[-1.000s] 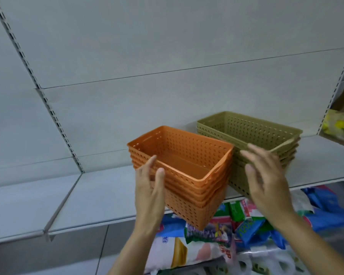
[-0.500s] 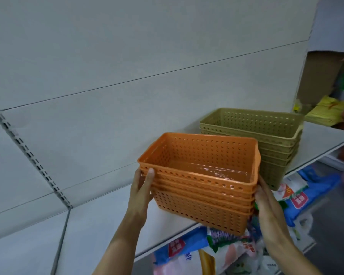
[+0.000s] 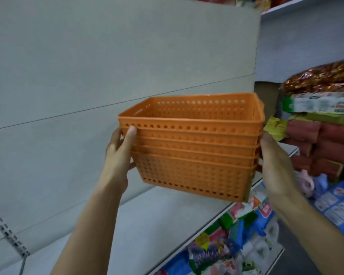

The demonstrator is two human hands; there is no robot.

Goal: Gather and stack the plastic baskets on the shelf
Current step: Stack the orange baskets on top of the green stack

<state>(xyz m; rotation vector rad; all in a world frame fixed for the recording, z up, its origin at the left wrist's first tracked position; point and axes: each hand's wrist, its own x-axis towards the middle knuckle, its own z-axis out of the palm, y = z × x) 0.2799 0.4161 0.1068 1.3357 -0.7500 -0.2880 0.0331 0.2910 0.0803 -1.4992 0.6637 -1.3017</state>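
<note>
A nested stack of several orange perforated plastic baskets [image 3: 193,153] hangs in the air above the grey shelf [image 3: 151,221], lifted clear of it. My left hand [image 3: 117,155] grips the stack's left end, thumb on the front near the top rim. My right hand [image 3: 274,165] presses flat against its right end. The olive-green basket stack is hidden behind the orange one, except for a thin olive sliver [image 3: 247,192] at the lower right corner.
A grey back panel [image 3: 87,76] rises behind the shelf. To the right are stacked red packets [image 3: 326,139], a printed box [image 3: 318,102] and a shiny red-gold bag [image 3: 322,76]. Colourful packaged goods [image 3: 236,235] fill the level below the shelf.
Both hands closed on the ends of the orange stack and lifted it off the shelf. The view swung right, and the olive stack went out of sight behind it.
</note>
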